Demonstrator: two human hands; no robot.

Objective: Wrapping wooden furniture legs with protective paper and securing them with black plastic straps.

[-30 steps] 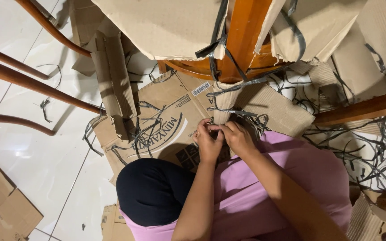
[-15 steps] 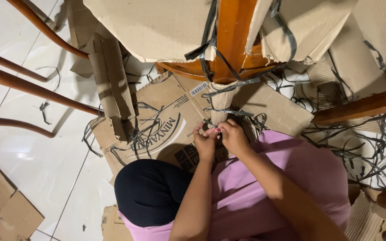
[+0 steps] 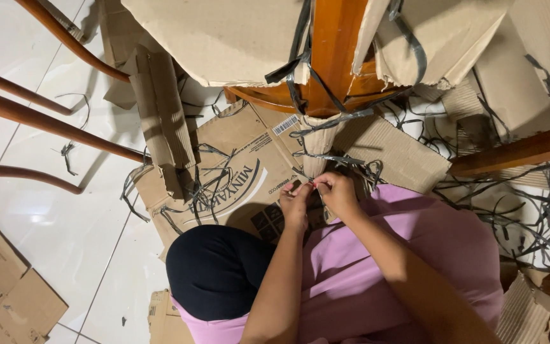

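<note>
fingertips (image 3: 311, 185) of the left hand (image 3: 296, 205) and right hand (image 3: 338, 193) pinch a dark strap (image 3: 335, 160) together, right at the cardboard-wrapped wooden leg (image 3: 318, 143), over flattened cardboard (image 3: 237, 172).

Both hands meet at a cardboard-wrapped chair leg (image 3: 318, 143): left hand (image 3: 295, 205) and right hand (image 3: 338, 193) pinch dark plastic strapping (image 3: 342, 162) (tangled loops) above flattened cardboard (image 3: 237, 172) on the white tiled floor (image 3: 52, 210).

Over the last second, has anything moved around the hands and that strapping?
Hardly anything. The left hand and right hand stay pressed together, fingertips pinching the dark strapping around the cardboard-wrapped leg; they only shifted slightly. Nothing was let go. The flattened box and the wooden post lie as before.
</note>
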